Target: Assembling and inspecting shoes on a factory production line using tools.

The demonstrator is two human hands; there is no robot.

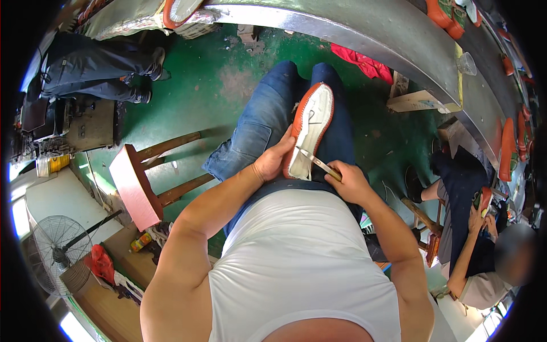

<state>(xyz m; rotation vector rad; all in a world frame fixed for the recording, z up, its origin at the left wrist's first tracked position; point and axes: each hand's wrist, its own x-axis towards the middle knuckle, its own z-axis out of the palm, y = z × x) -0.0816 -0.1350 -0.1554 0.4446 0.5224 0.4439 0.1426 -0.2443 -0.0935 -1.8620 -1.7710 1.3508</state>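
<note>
A shoe [315,114] lies bottom side up along my thighs, its pale, unfinished underside framed by an orange-red edge. My left hand [276,158] is closed on its left edge near the end closest to me. My right hand [349,181] grips a knife [332,171] by its brownish handle. The narrow blade slants up and left across the shoe's near end, its tip close to my left fingers. I cannot tell whether the blade touches the shoe. A small dark curved mark or cord shows on the pale underside.
A metal-edged bench [364,31] curves along the far side and right, with several orange shoes [509,149] there. A pink-topped stool [132,185] and a fan [61,251] are at left. Another person's legs [99,71] show far left; a co-worker [473,239] sits right, holding a shoe.
</note>
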